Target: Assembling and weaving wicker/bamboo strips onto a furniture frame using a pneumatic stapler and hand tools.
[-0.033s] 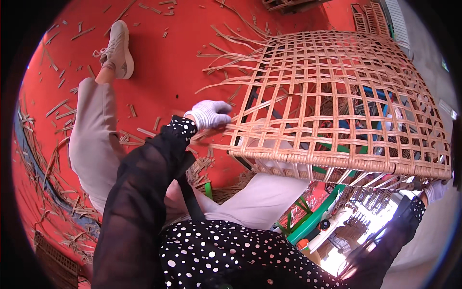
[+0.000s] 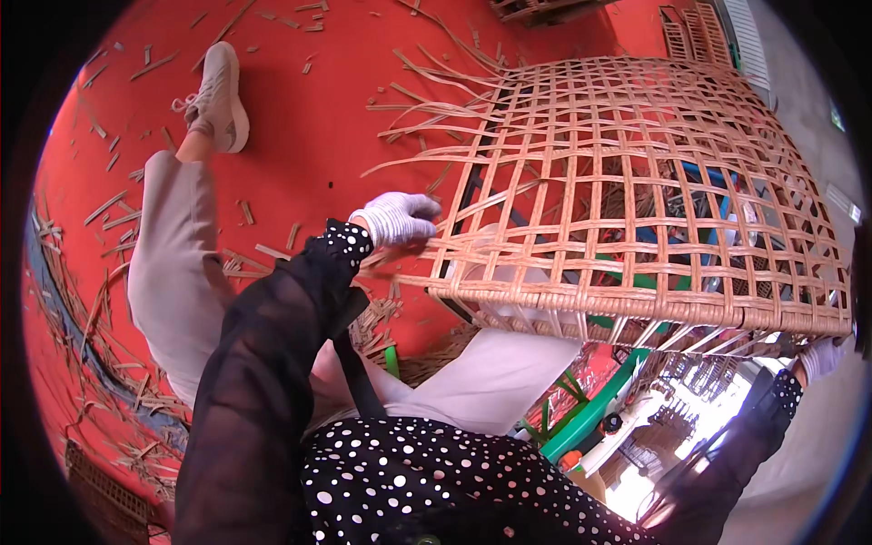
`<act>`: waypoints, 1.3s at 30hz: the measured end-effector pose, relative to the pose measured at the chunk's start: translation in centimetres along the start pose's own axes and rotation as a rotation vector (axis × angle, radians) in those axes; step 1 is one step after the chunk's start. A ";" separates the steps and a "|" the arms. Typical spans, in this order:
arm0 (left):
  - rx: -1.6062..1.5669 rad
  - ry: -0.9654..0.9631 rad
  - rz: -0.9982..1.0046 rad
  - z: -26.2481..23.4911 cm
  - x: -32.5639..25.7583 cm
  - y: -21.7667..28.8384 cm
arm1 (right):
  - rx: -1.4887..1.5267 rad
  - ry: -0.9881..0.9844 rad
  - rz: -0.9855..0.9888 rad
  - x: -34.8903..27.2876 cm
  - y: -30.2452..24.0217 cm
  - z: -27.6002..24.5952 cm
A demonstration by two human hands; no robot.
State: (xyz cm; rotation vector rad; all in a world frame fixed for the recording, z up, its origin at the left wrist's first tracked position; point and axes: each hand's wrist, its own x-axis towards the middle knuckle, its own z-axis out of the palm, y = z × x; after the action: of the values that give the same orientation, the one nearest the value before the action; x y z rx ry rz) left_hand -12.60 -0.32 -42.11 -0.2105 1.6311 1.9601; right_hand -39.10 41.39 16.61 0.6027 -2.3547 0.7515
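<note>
A tan woven rattan panel [image 2: 654,218], an open lattice of flat strips on a dark frame, lies across my lap to the right. Its near edge is wrapped in rattan, and loose strip ends [image 2: 427,118] stick out on its left side. My left hand [image 2: 400,218], in a white glove, is closed at the near left corner on rattan strips [image 2: 445,257]; its fingertips are partly blurred. Also gloved, my right hand [image 2: 822,360] grips the panel's near right corner, its fingers partly hidden by the edge.
Rattan scraps [image 2: 109,207] litter the red floor [image 2: 309,118]. Below the panel are a green curved bar [image 2: 599,413] and several items seen through the lattice. My outstretched leg [image 2: 173,245] lies left. Woven pieces [image 2: 704,34] stand at the far right.
The view has shifted very slightly. My left hand has barely moved against the panel, and my right hand stays at its corner.
</note>
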 end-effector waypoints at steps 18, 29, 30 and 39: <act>0.948 0.400 0.336 -1.0 8.7 -1.0 | -0.391 -0.058 -0.014 -0.6 1.5 -5.4; 0.228 0.016 -0.017 -1.6 5.3 0.8 | -0.403 -0.110 -0.025 3.2 3.3 -6.5; 0.219 -0.269 -0.061 -1.1 5.1 0.9 | -0.398 -0.116 -0.026 3.3 3.4 -6.5; 0.053 -0.271 -0.154 0.5 2.7 1.2 | -0.348 -0.109 -0.019 2.6 3.6 -5.9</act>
State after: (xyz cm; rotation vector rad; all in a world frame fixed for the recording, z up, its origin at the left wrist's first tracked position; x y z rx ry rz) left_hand -15.35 0.92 -42.28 -0.0452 1.4448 1.7439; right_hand -40.68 47.15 20.92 0.5226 -2.4964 0.2932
